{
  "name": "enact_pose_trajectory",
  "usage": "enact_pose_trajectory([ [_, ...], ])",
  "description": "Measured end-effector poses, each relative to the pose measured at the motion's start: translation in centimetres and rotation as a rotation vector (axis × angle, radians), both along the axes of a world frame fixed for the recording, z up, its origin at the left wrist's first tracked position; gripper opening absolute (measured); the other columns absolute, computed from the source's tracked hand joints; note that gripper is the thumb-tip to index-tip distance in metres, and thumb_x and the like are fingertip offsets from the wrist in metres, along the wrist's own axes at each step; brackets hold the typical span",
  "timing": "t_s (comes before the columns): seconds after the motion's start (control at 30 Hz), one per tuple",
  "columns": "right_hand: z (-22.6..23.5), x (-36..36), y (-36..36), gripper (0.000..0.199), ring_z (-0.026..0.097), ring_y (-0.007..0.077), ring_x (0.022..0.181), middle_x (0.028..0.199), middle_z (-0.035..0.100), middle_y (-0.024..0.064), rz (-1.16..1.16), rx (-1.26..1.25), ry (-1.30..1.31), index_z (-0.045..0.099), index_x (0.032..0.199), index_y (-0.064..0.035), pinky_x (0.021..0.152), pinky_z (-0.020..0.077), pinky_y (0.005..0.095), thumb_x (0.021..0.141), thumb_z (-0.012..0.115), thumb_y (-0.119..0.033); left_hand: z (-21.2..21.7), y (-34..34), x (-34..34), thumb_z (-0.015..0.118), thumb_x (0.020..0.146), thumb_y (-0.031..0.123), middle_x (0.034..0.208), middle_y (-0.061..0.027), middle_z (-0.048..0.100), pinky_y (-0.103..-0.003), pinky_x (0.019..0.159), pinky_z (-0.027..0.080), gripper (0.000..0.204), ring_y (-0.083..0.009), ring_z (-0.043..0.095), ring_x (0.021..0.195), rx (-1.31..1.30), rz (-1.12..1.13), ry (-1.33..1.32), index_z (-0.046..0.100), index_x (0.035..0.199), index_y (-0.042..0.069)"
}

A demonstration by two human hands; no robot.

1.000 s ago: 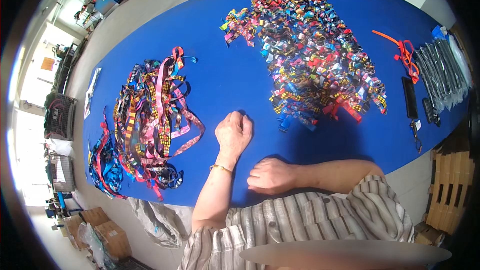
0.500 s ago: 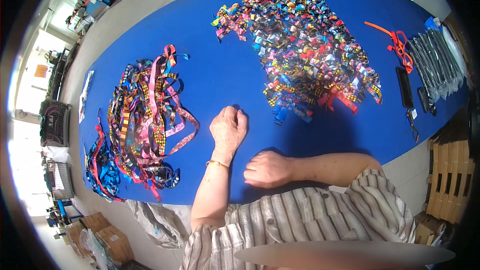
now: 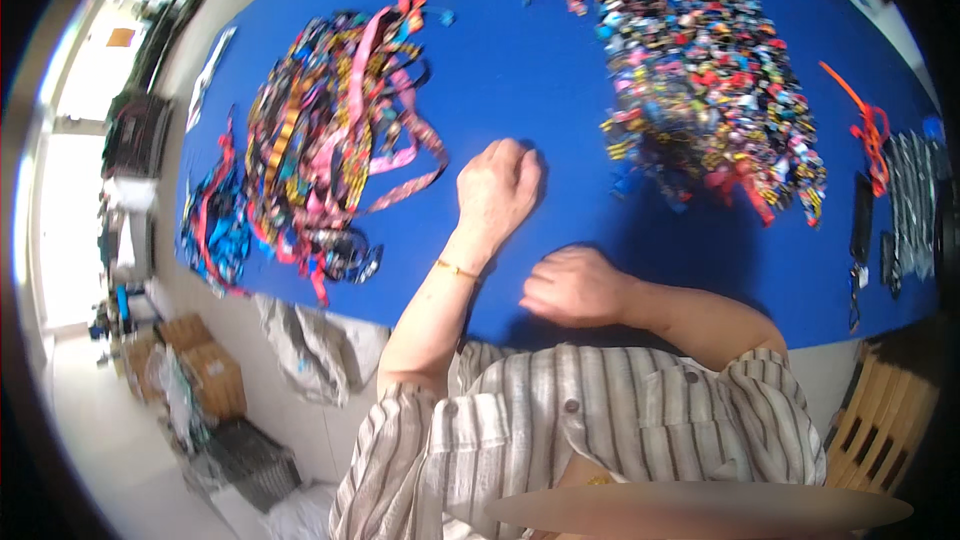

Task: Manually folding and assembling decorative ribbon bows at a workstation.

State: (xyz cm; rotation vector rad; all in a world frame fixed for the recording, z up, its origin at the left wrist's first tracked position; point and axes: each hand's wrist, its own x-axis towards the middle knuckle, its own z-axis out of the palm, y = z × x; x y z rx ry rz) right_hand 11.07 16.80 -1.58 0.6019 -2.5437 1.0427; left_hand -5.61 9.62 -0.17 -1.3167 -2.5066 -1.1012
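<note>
My left hand (image 3: 497, 185) rests on the blue tabletop (image 3: 500, 70), its fingers curled into a fist, a thin bracelet at the wrist. Closer to my body, my right hand (image 3: 572, 285) lies on the table, also closed. Nothing shows in either hand. To the left of my hands is a loose heap of long patterned straps (image 3: 358, 65). Beside it lies a smaller heap of mostly blue and red straps (image 3: 215, 235). Beyond my right hand spreads a broad, dense array of small multicoloured folded strap pieces (image 3: 700, 60), blurred here.
At the right end lie an orange strap (image 3: 872, 140), a black flat strip (image 3: 860, 215) with a metal clip, and several dark items in clear plastic (image 3: 912, 205). A wooden pallet (image 3: 885, 410) stands at lower right. Cardboard boxes (image 3: 210, 375) and a dark crate (image 3: 245, 460) are on the floor.
The whole view has shifted, so the table and straps appear further right and higher. Both hands stay closed on the table in about the same place.
</note>
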Motion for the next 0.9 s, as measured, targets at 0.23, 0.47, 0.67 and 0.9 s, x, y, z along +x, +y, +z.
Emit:
enact_pose_trajectory([
  [0.23,0.3,-0.3,0.2,0.022,0.058,0.0290,0.063,0.069,0.054,0.0091,-0.004,-0.032,-0.039,0.056,0.072,-0.0085,0.061,0.0477,0.0408,0.085,0.069,-0.021,1.0,-4.8,-2.6,0.067,0.089,0.013,0.082,-0.0157,0.065,-0.043,0.067,0.051,0.011,-0.0365,0.064,0.075,-0.118,0.228,0.113,0.063,0.086,0.003],
  [0.47,0.3,-0.4,0.0,0.021,0.059,0.0252,0.064,0.070,0.053,0.0065,0.009,0.029,-0.027,0.056,0.075,-0.0103,0.062,0.0484,0.0377,0.086,0.069,-0.022,0.7,-8.1,-4.4,0.067,0.089,0.020,0.086,-0.0158,0.064,-0.046,0.071,0.051,0.016,-0.0366,0.063,0.077,-0.142,0.395,0.090,0.063,0.089,0.004],
  [0.67,0.6,-0.4,-0.2,0.024,0.056,0.0277,0.061,0.067,0.053,0.0082,-0.020,-0.009,-0.018,0.054,0.070,-0.0088,0.059,0.0471,0.0397,0.084,0.070,-0.020,0.0,-7.3,-3.7,0.073,0.087,0.027,0.083,-0.0136,0.063,-0.043,0.074,0.048,0.024,-0.0325,0.061,0.080,-0.212,0.323,0.284,0.067,0.087,0.004],
  [0.9,0.6,-0.3,0.1,0.022,0.058,0.0265,0.062,0.068,0.053,0.0068,-0.019,0.011,-0.025,0.055,0.072,-0.0098,0.060,0.0482,0.0395,0.085,0.070,-0.021,0.2,-6.8,-2.5,0.065,0.087,0.010,0.081,-0.0141,0.060,-0.046,0.081,0.044,0.009,-0.0346,0.058,0.082,-0.198,0.215,0.276,0.058,0.087,0.003],
])
